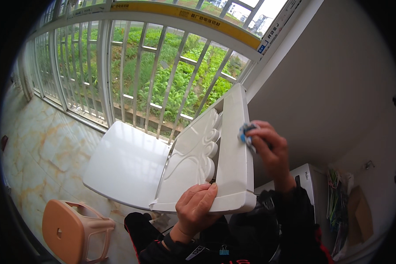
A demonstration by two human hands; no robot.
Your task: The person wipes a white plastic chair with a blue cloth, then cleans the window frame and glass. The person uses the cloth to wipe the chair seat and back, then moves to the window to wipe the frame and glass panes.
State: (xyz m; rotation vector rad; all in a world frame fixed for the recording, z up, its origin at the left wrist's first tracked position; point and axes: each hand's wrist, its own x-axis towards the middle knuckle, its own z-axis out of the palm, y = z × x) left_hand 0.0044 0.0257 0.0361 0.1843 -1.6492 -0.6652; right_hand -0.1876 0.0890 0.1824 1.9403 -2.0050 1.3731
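A white chair stands before me, its carved backrest nearest and its smooth seat beyond to the left. My left hand grips the side rail of the backrest near its lower corner, thumb on top. In my right hand is a crumpled cloth in blue, white and dark tones, pinched between the fingers. That cloth touches the outer edge of the backrest's top rail. Scroll-shaped cut-outs run along the panel beside the rail. My right palm is hidden from view.
An orange-topped plastic stool stands on the marbled tile floor at lower left. Barred windows rise behind the chair. To the right are a grey wall, a white Haier appliance and a bundle of bagged items with cardboard.
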